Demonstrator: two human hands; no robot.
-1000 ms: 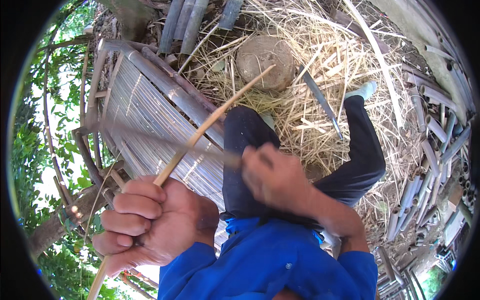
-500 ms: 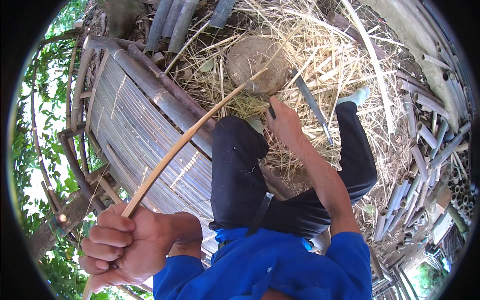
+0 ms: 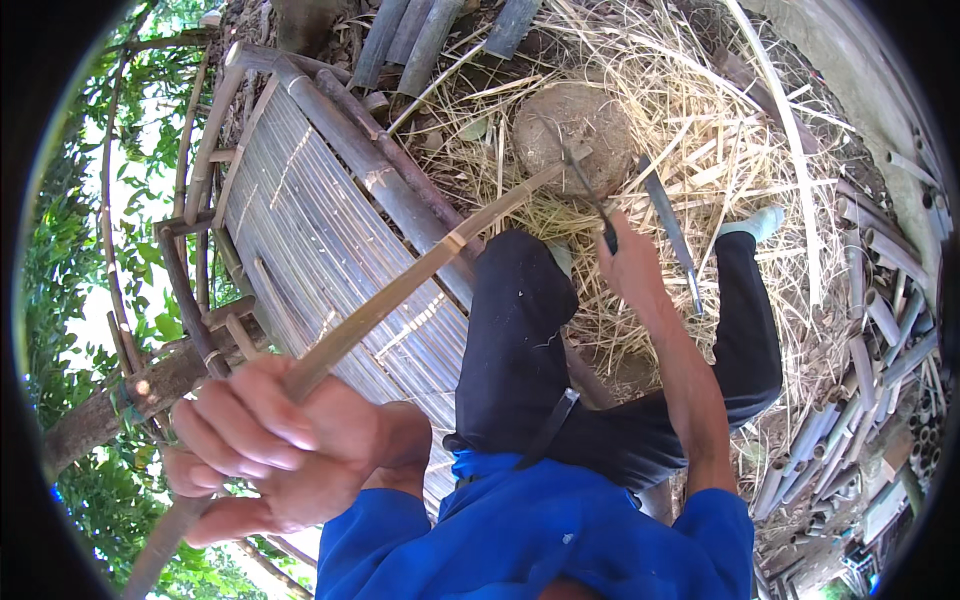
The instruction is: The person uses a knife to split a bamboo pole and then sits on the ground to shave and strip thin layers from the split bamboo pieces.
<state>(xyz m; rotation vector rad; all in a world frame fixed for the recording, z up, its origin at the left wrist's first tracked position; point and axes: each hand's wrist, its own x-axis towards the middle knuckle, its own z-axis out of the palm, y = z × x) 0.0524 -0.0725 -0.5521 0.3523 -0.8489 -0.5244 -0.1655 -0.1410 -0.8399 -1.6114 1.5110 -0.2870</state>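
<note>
A long bamboo strip [image 3: 415, 268] slants from the lower left up to the round wooden chopping block [image 3: 590, 110], its far end over the block's near edge. My left hand [image 3: 285, 440] holds the strip near its lower end, the fingers curled over it more loosely than a fist. At the middle right, my right hand [image 3: 632, 262] is closed around the dark handle of a knife [image 3: 582, 178]. The thin blade points up and left across the block and crosses the strip's far tip; whether they touch I cannot tell.
Another long blade [image 3: 672, 225] lies on the pale bamboo shavings [image 3: 710, 165] right of the block. A slatted bamboo bench [image 3: 310, 200] stands at the left. Cut bamboo tubes [image 3: 885, 290] are piled along the right. Dark split bamboo pieces [image 3: 425, 45] lie at the top.
My left hand has loosened its fingers, and the strip has turned to show its broader face. The knife blade has come into sight over the block. The whole view has shifted slightly.
</note>
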